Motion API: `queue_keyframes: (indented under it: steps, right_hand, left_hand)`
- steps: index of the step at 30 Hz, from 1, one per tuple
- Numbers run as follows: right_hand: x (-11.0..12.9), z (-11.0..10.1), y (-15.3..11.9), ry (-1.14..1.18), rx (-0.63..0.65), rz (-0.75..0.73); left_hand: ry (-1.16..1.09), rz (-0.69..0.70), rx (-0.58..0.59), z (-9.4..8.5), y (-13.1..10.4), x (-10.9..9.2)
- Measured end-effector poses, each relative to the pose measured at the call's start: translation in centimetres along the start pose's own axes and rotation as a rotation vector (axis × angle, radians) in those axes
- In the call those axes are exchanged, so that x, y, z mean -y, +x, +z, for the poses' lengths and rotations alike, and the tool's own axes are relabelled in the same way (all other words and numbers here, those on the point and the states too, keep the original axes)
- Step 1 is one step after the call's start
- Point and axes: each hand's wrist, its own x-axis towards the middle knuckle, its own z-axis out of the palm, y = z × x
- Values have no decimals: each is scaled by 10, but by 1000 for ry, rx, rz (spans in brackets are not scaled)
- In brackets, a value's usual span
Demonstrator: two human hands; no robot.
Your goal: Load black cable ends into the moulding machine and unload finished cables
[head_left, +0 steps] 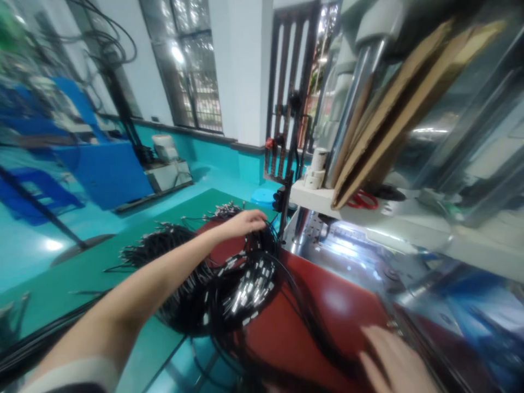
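My left hand [249,221] reaches out over the far end of a bundle of black cables [262,240], its fingers curled down onto them. Shiny metal ends [251,286] sit together in the middle of this bundle. Left of it, more black cables [164,243] with metal tips lie in a heap on the green table. At the lower right, my right hand [395,357] is blurred, its fingers stretched out and apart, beside a thick strand of cables [313,322] that runs across the red surface. The lower part of that hand is cut off by the frame.
A red board [327,295] lies over the green table [213,199]. On the right stands a machine with metal columns [356,103] and a lit metal bed [347,240]. Cardboard sheets [393,109] and red-handled scissors [363,200] rest on its ledge [315,197].
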Motion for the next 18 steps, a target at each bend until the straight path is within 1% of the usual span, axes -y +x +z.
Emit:
queue_keyframes:
  steps: [1, 2, 3, 4, 5, 6, 8, 10, 12, 14, 16, 18]
  right_hand:
    - [-13, -8, -12, -27, 36, 89]
    - [-26, -16, -26, -49, 65, 175]
    - [-36, -23, -42, -69, 118, 279]
    - [-44, -31, -58, -74, 186, 372]
    - [-50, -38, -73, -68, 267, 443]
    - [-52, -44, -87, -55, 350, 503]
    - [-49, -53, -104, -20, 480, 577]
    - [-40, -58, -107, 10, 540, 622]
    - [-31, -59, -101, 31, 558, 649]
    - [-25, -60, -91, 56, 575, 669]
    - [-25, -60, -82, 75, 598, 705]
    - [-30, -59, -74, 79, 610, 745]
  left_hand:
    - [134, 171, 201, 16, -12, -11]
    - [292, 344, 363, 34, -26, -21]
    - [464, 482, 435, 52, -41, -29]
    - [625, 572, 448, 70, -55, -34]
    - [759, 633, 434, 87, -68, -37]
    - [861, 672, 397, 102, -77, -38]
    - [963, 723, 341, 127, -88, -36]
    - [975, 769, 337, 146, -88, -33]
    - [951, 827, 384, 158, -86, -31]
    - [929, 887, 440, 165, -85, -31]
    - [906, 938, 479, 170, -87, -32]
    - [868, 964, 487, 175, -90, -33]
